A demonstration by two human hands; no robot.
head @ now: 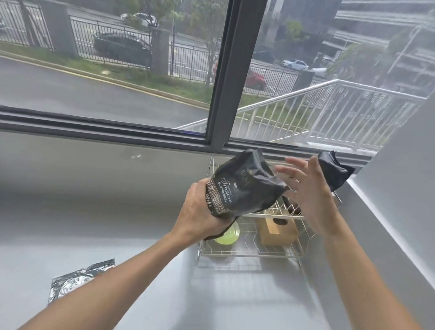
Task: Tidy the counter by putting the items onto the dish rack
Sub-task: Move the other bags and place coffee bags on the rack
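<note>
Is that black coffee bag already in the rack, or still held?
Still held: the left hand grips the coffee bag above the rack.

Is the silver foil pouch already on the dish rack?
No, the silver foil pouch lies on the counter, well left of the wire dish rack.

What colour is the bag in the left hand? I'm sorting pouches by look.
Black with pale lettering and a patterned band, seen in the head view: bag in the left hand.

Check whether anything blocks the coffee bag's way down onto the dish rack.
The left hand holds the black coffee bag above the dish rack. Under it sit a green dish and a wooden box; another black bag occupies the far end.
</note>
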